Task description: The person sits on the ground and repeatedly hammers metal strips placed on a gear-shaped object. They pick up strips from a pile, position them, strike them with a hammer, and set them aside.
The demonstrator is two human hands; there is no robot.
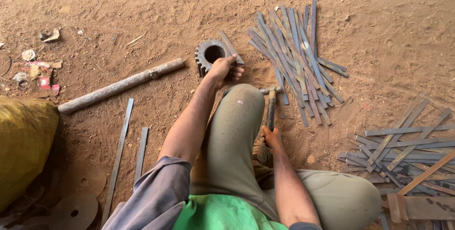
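STEP: I judged the strip (231, 45) needed pinning flat across the gear (211, 54) before any blow | LEFT: my left hand (222, 69) was clenched on the strip at the gear's right edge | RIGHT: my right hand (272, 137) gripped the hammer (270, 106), its head just right of the gear, near the strip pile (296, 54).

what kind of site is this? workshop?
Likely an informal metalworking yard, with work done seated on a bare dirt floor. Piles of cut flat metal strips lie about, the left hand rests on a large steel gear, and the right hand grips a hammer.
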